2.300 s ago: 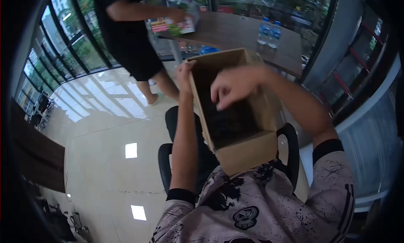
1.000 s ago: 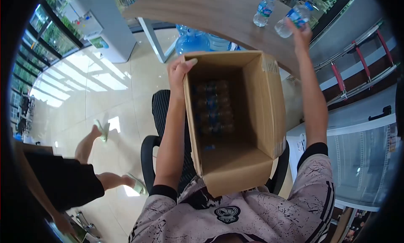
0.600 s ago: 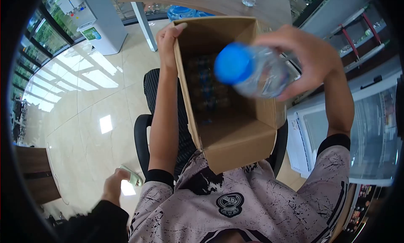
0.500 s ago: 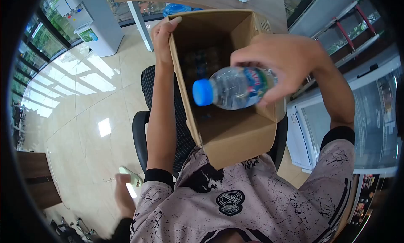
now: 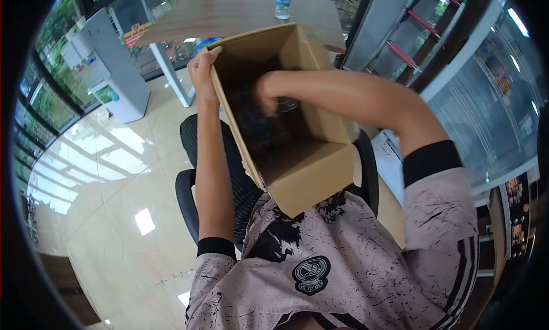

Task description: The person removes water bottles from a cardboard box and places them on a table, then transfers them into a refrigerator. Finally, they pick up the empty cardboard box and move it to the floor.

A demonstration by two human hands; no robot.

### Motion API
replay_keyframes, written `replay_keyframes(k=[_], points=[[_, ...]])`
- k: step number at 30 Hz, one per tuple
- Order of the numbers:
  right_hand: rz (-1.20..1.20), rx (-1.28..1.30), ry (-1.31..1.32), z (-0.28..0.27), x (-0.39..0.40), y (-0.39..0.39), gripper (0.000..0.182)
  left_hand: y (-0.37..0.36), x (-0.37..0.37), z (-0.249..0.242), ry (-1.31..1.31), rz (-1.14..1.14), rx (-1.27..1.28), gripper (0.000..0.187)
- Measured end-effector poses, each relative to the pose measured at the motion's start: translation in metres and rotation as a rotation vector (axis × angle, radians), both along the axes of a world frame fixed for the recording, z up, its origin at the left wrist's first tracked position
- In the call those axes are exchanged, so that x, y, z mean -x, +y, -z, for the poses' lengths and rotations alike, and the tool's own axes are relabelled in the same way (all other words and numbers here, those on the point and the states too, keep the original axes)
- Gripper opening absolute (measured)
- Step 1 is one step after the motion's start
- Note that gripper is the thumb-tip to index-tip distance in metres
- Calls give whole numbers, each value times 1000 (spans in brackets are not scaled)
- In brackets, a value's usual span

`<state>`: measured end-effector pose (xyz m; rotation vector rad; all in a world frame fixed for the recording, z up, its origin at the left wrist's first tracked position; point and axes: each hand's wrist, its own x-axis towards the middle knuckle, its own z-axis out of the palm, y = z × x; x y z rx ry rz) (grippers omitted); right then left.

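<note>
While a box (image 5: 311,181) is being gripped at its rim by the left hand (image 5: 204,67), a bottle (image 5: 288,104) inside is being partly covered by the right hand (image 5: 266,94), whose grip is being hidden too much to tell.

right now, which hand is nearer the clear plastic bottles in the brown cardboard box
Right. The right hand is down inside the brown cardboard box, beside the clear plastic bottles; whether it grips one is unclear. The left hand grips the box's far left corner, farther away.
</note>
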<state>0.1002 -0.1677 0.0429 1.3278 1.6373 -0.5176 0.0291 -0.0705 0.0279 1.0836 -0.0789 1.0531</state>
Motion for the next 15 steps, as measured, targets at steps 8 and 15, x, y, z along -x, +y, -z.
replay_keyframes(k=[8, 15], points=[[144, -320, 11, 110, -65, 39, 55, 16, -15, 2, 88, -45, -36, 35], [187, -401, 120, 112, -47, 2, 54, 6, -12, 1, 33, -44, -12, 31]])
